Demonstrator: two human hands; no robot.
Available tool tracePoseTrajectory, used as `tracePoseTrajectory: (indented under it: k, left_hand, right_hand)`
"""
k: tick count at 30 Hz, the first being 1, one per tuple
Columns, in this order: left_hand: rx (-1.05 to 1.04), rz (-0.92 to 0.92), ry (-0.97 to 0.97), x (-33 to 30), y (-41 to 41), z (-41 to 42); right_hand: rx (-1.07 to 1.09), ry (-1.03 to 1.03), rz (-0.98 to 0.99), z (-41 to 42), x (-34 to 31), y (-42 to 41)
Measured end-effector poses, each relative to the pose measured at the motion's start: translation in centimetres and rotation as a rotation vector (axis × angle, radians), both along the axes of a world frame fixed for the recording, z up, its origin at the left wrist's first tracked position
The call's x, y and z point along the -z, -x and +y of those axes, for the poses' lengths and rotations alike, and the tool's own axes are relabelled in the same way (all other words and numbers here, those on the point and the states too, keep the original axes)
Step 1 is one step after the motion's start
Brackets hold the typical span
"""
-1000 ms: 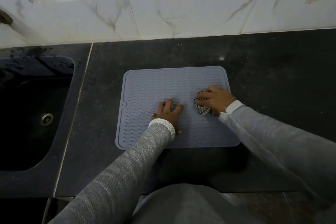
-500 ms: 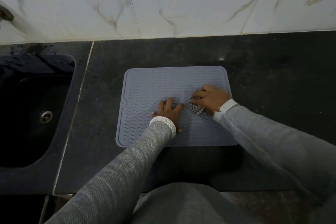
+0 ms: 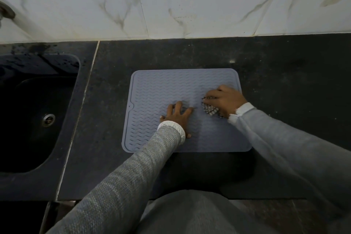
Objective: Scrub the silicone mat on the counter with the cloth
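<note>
Two hands work on a grey silicone mat that lies flat on the dark stone counter, well apart from the sink at the far left. The left hand rests palm-down near the mat's middle, fingers straight and spread, holding nothing and simply pinning the mat. The right hand sits near the mat's right edge, its fingers curled over a bunched checked cloth, which shows below and to the left of the knuckles and is pressed against the ribbed surface (how much cloth is tucked under the palm cannot be seen).

To scrub well, the strokes should probably run along the wavy ribs as well as across them, so the cloth reaches the grooves; pressure is best kept on the cloth while the flat left hand stops the mat from creeping. The near-right corner and the whole left half, with its raised rim, would need passes too; judging from this view alone, no part looks visibly finished.
</note>
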State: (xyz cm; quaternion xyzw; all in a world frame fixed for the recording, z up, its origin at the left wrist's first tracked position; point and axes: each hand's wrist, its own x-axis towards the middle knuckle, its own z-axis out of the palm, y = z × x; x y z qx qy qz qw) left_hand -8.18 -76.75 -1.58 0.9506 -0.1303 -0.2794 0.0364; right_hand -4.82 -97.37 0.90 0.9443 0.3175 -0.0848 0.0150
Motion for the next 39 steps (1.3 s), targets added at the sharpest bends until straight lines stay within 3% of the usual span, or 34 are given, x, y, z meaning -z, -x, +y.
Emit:
tracePoseTrajectory:
  k: [4,6,10,12,18,23,27,30,34,39]
  left_hand:
    - [-0.017,0.021,0.006,0.0,0.0,0.0]
    - [-0.017,0.01,0.017,0.1,0.0,0.1]
    - [0.0,0.013,0.017,0.2,0.0,0.2]
    - [0.014,0.003,0.011,0.2,0.1,0.2]
    - [-0.044,-0.079,0.092,0.2,1.9,1.7]
    - [-0.184,-0.14,0.103,0.3,2.9,5.3]
    - [-0.229,-0.076,0.076,0.8,3.0,6.6]
    - [-0.229,-0.069,0.065,0.7,3.0,6.3]
    - [-0.241,-0.036,0.034,0.5,2.7,6.2]
    - [-0.234,-0.025,0.044,0.5,2.8,6.3]
  right_hand:
    - [-0.023,0.079,0.032,3.3,0.2,0.1]
    - [0.005,0.141,0.084,1.5,-0.1,0.2]
    - [-0.028,0.154,-0.032,-2.8,0.6,1.1]
    - [0.001,0.229,0.003,-3.3,1.0,1.2]
    - [0.0,0.181,-0.007,-2.5,0.4,1.2]
    - [0.138,0.241,0.141,-0.9,-1.4,1.3]
    - [0.152,0.078,0.092,1.6,-2.0,1.2]
    - [0.032,-0.036,0.009,5.7,-2.1,0.9]
    - [-0.056,0.12,0.04,9.3,-0.7,1.1]
    - [0.043,0.122,0.081,4.9,0.1,1.4]
